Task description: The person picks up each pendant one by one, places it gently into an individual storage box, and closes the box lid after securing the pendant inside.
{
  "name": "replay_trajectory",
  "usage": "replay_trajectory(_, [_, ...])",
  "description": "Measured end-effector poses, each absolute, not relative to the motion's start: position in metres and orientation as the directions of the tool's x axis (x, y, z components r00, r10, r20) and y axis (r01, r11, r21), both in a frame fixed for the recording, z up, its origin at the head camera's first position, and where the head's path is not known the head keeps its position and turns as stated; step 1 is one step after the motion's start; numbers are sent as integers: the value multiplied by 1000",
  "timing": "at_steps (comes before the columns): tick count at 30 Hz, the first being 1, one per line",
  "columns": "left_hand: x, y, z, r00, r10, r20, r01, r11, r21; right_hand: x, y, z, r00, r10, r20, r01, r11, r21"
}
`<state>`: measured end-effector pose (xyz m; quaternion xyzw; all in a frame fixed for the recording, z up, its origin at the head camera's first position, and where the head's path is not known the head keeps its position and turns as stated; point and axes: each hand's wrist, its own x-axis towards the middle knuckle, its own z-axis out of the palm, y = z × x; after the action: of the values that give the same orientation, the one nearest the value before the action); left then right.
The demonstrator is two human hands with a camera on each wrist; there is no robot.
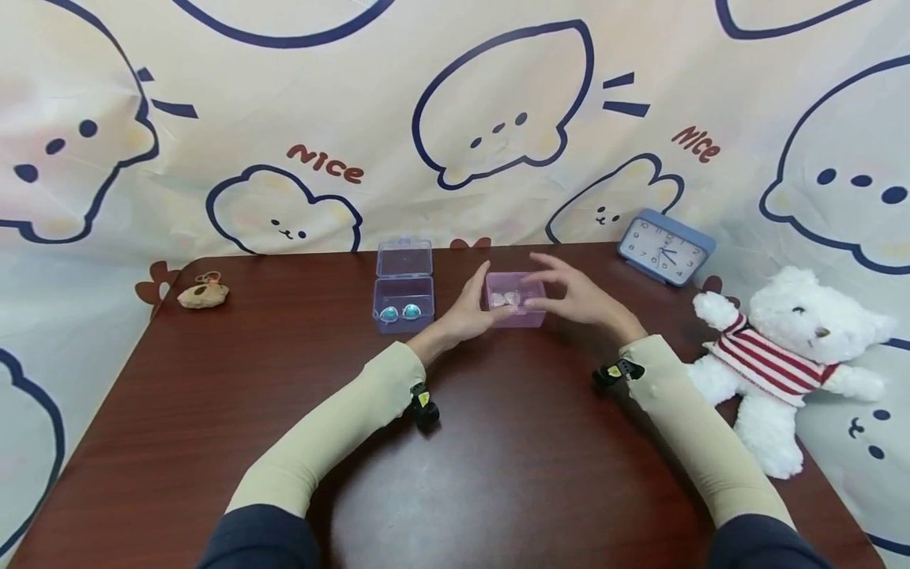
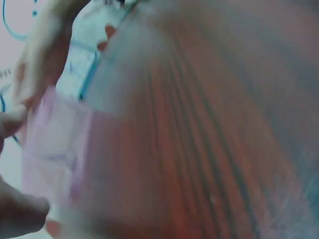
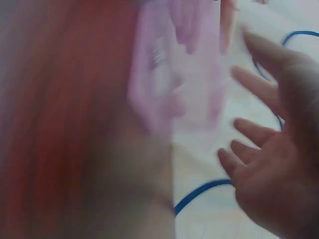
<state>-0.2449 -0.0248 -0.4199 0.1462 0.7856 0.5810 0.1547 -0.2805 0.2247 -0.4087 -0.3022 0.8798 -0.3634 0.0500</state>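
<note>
A small see-through pink plastic box [image 1: 515, 320] stands on the brown table, with pale pieces [image 1: 506, 299] inside; I cannot tell whether its lid is down. My left hand [image 1: 469, 310] holds the box at its left side, thumb along the front and fingers toward the back. Right of the box, my right hand [image 1: 579, 296] has its fingers spread; the right wrist view shows that hand [image 3: 279, 134] apart from the blurred pink box [image 3: 199, 99]. Left of my left hand stands a clear blue-violet box [image 1: 404, 291], lid raised, with two shiny teal round pieces [image 1: 400, 313] inside.
A blue alarm clock [image 1: 666, 246] stands at the back right. Beside it, a white teddy bear [image 1: 782, 356] in a striped shirt leans at the table's right edge. A small beige pouch-like thing [image 1: 204, 295] lies at the back left. A patterned cloth [image 1: 384, 103] hangs behind.
</note>
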Motion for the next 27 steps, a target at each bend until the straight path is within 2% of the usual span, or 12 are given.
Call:
replay_trajectory(4, [-234, -39, -392, -932, 353, 76, 200, 329, 923, -277, 198, -389, -802, -554, 223, -544, 524, -655])
replay_trajectory(7, [-233, -70, -373, -943, 297, 152, 255, 350, 901, -280, 166, -378, -784, -589, 197, -544, 497, -676])
replay_trajectory(9, [-233, -96, -367, -957, 245, 152, 244, 405, 882, -283, 145, -375, -780, -604, 162, -527, 496, -690])
replay_trajectory(11, [-235, -125, -369, -972, 203, 115, 199, 466, 862, -287, 127, -375, -784, -604, 140, -517, 513, -685])
replay_trajectory(14, [-236, -164, -377, -982, 185, -49, 64, 556, 828, -294, 105, -382, -807, -583, 100, -486, 558, -673])
replay_trajectory(17, [-235, -193, -389, -939, 238, -247, -53, 611, 790, -305, 86, -390, -854, -520, 8, -363, 585, -726])
replay_trajectory(19, [-236, -204, -398, -899, 293, -325, -90, 604, 792, -312, 72, -394, -888, -453, -74, -234, 584, -777])
replay_trajectory(23, [-240, -210, -414, -867, 384, -318, -110, 474, 873, -323, 49, -398, -907, -371, -201, -26, 525, -851])
replay_trajectory(27, [-246, -210, -421, -871, 392, -297, -137, 386, 912, -333, 36, -405, -892, -388, -231, 23, 473, -881])
